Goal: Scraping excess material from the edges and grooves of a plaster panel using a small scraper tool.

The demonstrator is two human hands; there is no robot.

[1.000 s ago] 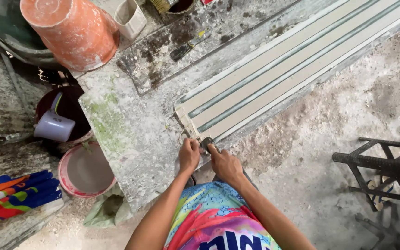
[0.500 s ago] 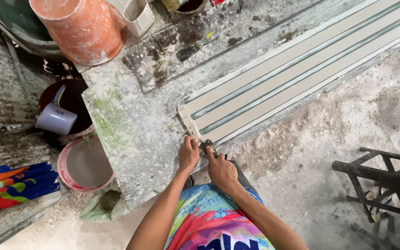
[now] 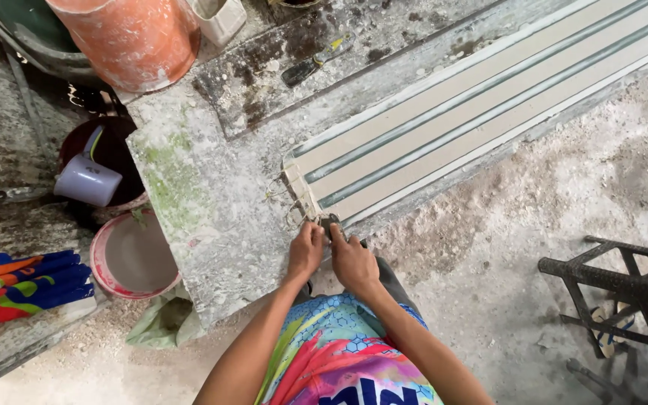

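At near corner of long ribbed mould (image 3: 489, 97) on plaster-caked workbench (image 3: 204, 202) | left hand (image 3: 307, 251) and right hand (image 3: 352, 260) side by side, fingers pinched on small dark piece (image 3: 329, 223) at mould's end; cannot tell which grips it | putty knife (image 3: 316, 60) well apart up bench | orange bucket (image 3: 133, 37), lilac jug (image 3: 88, 182), pink basin (image 3: 133, 259) at left

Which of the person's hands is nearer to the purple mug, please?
Left. The left hand is on the mug's side of the bench; the right hand sits beyond it, farther from the purple mug.
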